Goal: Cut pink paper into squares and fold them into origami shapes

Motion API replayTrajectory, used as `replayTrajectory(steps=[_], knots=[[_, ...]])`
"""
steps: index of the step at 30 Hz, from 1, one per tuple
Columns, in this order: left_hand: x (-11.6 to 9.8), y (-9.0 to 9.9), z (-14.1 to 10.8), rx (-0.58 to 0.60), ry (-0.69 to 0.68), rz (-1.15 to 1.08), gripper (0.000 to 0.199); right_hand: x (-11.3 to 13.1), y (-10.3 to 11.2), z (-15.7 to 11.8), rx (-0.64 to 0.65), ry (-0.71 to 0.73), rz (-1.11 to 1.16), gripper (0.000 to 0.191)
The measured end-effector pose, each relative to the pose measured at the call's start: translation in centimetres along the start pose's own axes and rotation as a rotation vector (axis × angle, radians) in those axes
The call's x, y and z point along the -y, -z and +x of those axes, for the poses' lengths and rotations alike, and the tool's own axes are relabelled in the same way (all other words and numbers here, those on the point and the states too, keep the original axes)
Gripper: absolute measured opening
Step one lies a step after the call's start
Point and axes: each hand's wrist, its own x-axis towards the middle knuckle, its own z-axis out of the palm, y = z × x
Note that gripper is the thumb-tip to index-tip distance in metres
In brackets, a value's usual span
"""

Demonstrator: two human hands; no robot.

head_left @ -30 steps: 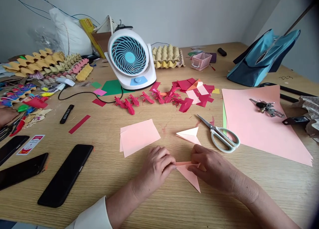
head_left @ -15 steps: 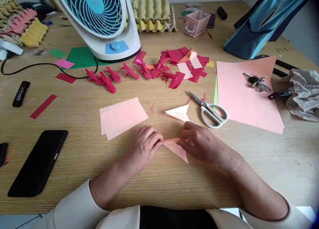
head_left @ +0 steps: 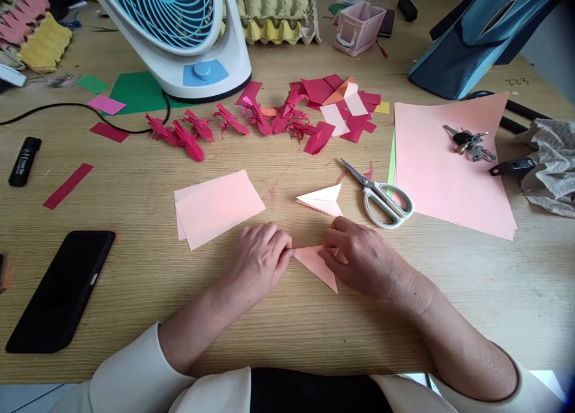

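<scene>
A folded pink paper lies between my two hands at the lower middle of the table. My left hand pinches its left tip between thumb and fingers. At its right side, my right hand is closed on the paper's upper edge, hiding part of it. Just beyond the right hand rests a second folded paper, pale and pointed to the left. Two pink rectangular sheets overlap beyond my left hand. Scissors with white handles lie to the right of the pale folded piece.
Red folded pieces and scraps run across the middle, before a fan. Large pink sheets carry keys at the right. A black phone and a marker are at the left. A blue bag stands back right.
The view has shifted slightly, so the things on the table sit a little higher in it. Both hands keep their hold, and the paper's upper edge looks flatter between them.
</scene>
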Motion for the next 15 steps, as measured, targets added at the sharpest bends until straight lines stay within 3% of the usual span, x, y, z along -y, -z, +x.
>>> replayTrajectory(steps=[15], knots=[[-0.22, 0.08, 0.5, 0.016, 0.045, 0.006, 0.011, 0.28, -0.68, 0.12, -0.058, -0.064, -0.074, 0.01]])
